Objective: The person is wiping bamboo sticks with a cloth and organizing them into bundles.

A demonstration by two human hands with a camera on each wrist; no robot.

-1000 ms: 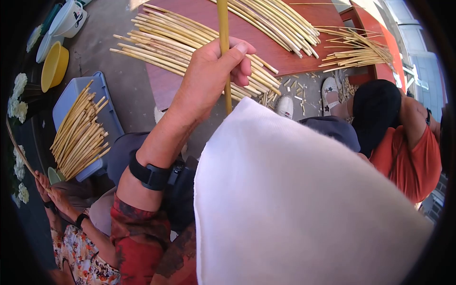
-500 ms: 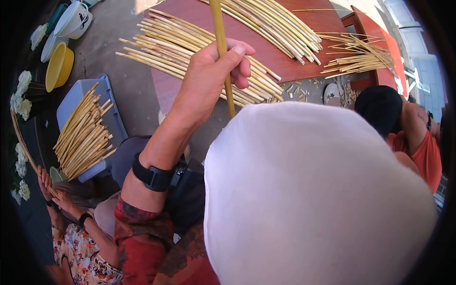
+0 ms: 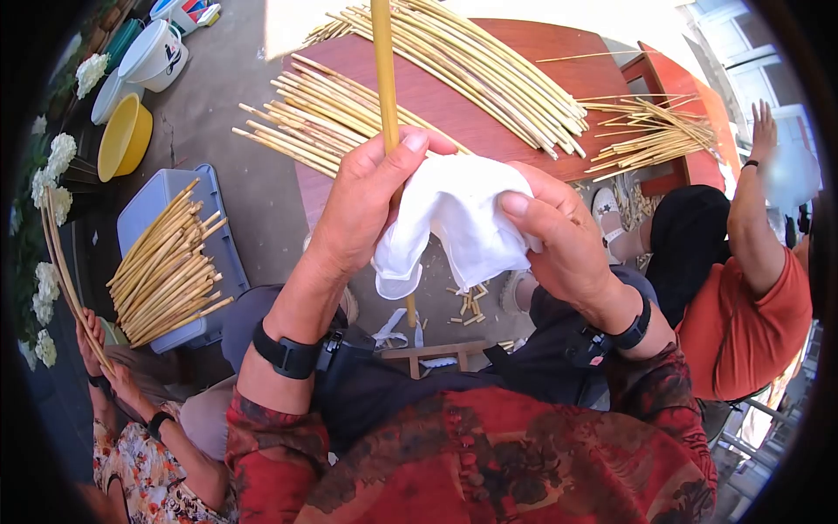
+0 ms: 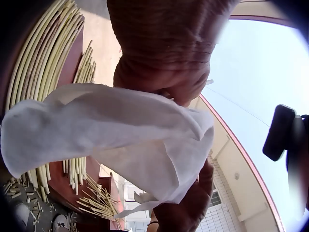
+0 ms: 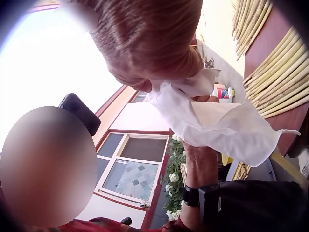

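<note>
A tan cane stick (image 3: pixel 385 83) stands nearly upright in my left hand (image 3: pixel 362 196), whose thumb and fingers grip it. My right hand (image 3: pixel 563 231) pinches a white cloth (image 3: pixel 480 214) between thumb and fingers. The cloth sags in folds between both hands, its left part lying over the stick and hiding some of it. Below the cloth, the lower end of the stick (image 3: pixel 410 310) shows again. In the left wrist view the cloth (image 4: pixel 111 130) spreads across under the left hand. The right wrist view shows the cloth (image 5: pixel 227 130) hanging from the right fingers.
Rows of canes (image 3: pixel 489 74) lie on a red-brown table (image 3: pixel 576 52), with thinner sticks (image 3: pixel 655 131) at its right. A blue bin (image 3: pixel 144 196) with short canes stands left. Two other people sit nearby, one in an orange top (image 3: pixel 742 323). Offcuts (image 3: pixel 471 306) litter the floor.
The white cloth, large and close to the head camera before, has dropped to between my hands. My right hand has come into view holding it. The person at right has raised an arm.
</note>
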